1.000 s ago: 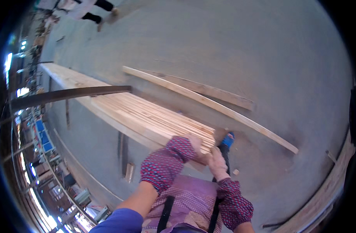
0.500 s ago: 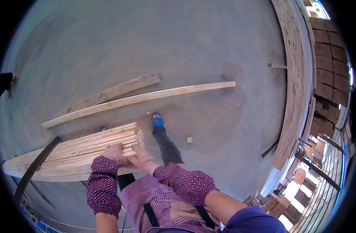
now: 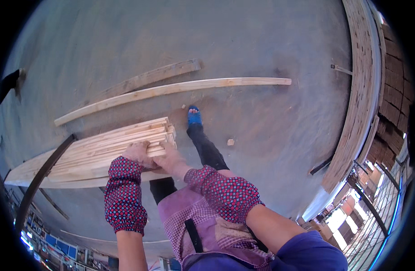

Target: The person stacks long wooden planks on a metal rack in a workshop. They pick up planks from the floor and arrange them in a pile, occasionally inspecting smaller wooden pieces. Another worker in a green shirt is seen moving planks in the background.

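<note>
The bundle of wooden slats [image 3: 103, 151] is clasped at its near end by the left hand [image 3: 136, 152] and right hand [image 3: 169, 159] (fingers closed around it), resting on the stack; the ends should be kept flush and both grips level

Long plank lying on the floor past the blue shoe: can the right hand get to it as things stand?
Probably not without stepping or bending. The right hand rests on the stack of wooden slats beside the left hand, and the long plank lies on the floor beyond the blue shoe. Nothing blocks the way.
</note>
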{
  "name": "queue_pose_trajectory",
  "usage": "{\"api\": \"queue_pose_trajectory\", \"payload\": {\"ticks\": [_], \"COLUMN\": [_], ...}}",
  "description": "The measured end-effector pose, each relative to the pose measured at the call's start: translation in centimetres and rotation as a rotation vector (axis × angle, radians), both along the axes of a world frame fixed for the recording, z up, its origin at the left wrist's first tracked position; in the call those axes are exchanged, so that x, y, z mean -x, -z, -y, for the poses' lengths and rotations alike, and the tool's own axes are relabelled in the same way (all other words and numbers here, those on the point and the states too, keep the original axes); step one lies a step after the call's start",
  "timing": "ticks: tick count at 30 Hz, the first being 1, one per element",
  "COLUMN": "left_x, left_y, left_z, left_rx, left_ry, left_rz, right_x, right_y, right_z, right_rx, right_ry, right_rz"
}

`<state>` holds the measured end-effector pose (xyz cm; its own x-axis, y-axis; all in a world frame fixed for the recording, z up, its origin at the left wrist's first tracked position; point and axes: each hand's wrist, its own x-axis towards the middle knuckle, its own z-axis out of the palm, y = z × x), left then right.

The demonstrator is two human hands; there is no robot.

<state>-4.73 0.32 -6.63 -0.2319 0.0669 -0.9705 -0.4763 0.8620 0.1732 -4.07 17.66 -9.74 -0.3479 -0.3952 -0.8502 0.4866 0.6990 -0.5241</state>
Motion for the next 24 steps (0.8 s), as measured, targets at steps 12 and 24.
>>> {"api": "queue_pose_trajectory", "payload": {"ticks": [12,24], "left_x": [-0.4,-1.5], "left_y": [0.4,1.4], "left_z": [-0.6,-1.8], "left_rx": [-0.057,-0.094], "left_ry": [0.039,0.017], "left_rz": [-0.035,-0.13], "right_x": [-0.6,-1.1], "right_y": [0.9,1.1], "right_z": [-0.9,-2.2], "right_rx": [-0.075,-0.163], "right_ry": [0.085,0.106], "right_rz": [-0.015,-0.11]}}
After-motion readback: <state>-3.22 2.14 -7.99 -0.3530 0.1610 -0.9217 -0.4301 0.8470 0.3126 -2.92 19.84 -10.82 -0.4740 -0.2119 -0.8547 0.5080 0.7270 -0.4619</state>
